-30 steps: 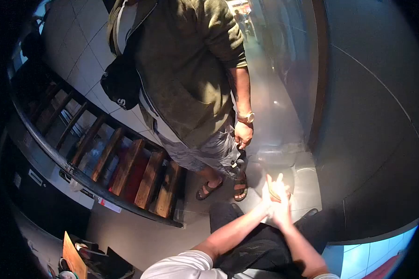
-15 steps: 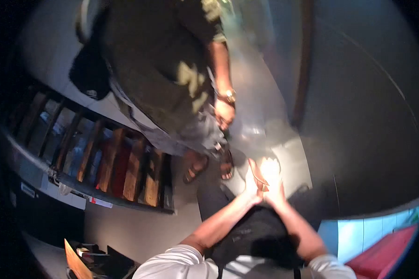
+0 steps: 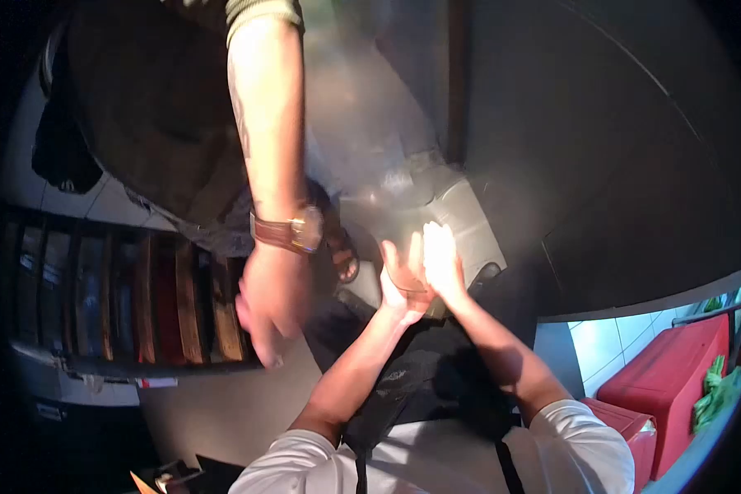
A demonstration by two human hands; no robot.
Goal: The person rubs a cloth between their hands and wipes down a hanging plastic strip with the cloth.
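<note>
Palm up, the left hand point(image 3: 405, 280) is spread wide beside the straight-fingered, brightly lit right hand point(image 3: 443, 265), near another person's hand point(image 3: 277, 290).

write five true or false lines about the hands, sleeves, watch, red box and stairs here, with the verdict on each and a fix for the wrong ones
1. The left hand and right hand are close together. True.
2. The watch is on the left hand's wrist. False: the other person wears the watch.
3. The wearer's sleeves are white. True.
4. The stairs are at the picture's right. False: the stairs are at its left.
5. A red box is at the picture's lower right. True.
</note>
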